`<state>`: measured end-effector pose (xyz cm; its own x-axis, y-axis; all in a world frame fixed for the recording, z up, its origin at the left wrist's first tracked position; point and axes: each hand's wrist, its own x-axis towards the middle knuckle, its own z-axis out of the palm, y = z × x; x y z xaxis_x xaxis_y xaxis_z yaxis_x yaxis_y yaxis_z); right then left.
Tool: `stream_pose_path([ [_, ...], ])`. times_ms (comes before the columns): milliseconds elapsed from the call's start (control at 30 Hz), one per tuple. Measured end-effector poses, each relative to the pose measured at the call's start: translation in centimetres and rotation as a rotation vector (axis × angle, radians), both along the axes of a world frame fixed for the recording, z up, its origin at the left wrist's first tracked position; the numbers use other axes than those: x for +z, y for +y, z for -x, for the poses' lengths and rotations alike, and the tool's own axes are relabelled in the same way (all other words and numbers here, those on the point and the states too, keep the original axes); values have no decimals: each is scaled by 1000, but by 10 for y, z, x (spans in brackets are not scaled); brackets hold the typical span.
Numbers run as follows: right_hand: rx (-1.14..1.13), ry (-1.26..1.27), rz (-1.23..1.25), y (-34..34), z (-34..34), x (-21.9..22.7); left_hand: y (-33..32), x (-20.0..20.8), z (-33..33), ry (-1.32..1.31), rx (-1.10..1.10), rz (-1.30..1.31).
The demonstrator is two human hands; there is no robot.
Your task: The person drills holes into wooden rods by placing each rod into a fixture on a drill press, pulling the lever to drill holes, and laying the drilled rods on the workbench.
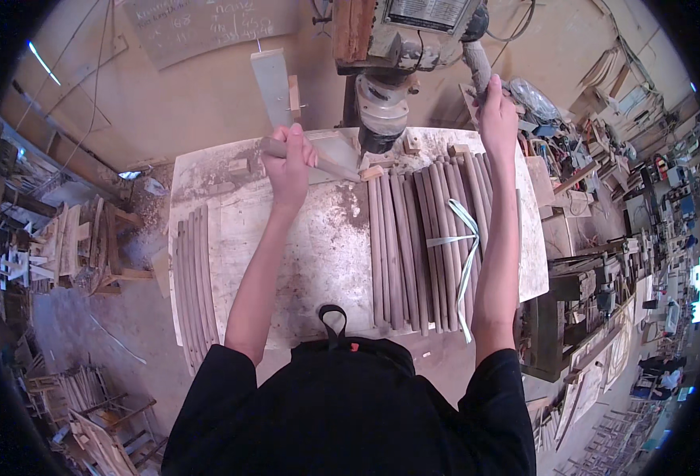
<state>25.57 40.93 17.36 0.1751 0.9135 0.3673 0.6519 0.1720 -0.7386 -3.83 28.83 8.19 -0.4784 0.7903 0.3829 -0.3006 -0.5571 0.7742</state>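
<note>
My left hand [289,165] is closed around a brown wooden rod [335,168], held slanting across the table. The rod's right end meets a small light wooden block [373,172], just below the head of a mounted machine [383,111] with a grey, rounded housing. Up at the right, my right hand [497,119] is wrapped round the machine's handle [477,65], which looks covered in cloth or tape. A wide row of brown rods [401,246] lies between my arms, and a pale strip [465,238] is tied around part of it. Any bit or blade under the head is hard to make out.
Several more rods [195,278] lie at the left edge of the dusty worktable [302,262]. A grey fence board [272,87] rises behind my left hand. Wooden stools or frames [88,246] stand on the floor at left. Benches and timber [596,301] crowd the right.
</note>
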Motion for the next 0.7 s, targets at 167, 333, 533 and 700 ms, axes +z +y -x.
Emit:
stream_pose_path([
  [167,4,-16,9,1,5,-3,-36,26,-6,-41,-73,50],
  [333,-26,-29,0,1,7,-3,-79,66,-4,175,-237,398],
  [533,30,50,-67,10,10,-12,-62,-51,-42,1471,-490,648],
  [700,55,67,-81,11,7,-17,-12,-146,-44,1644,-405,503],
])
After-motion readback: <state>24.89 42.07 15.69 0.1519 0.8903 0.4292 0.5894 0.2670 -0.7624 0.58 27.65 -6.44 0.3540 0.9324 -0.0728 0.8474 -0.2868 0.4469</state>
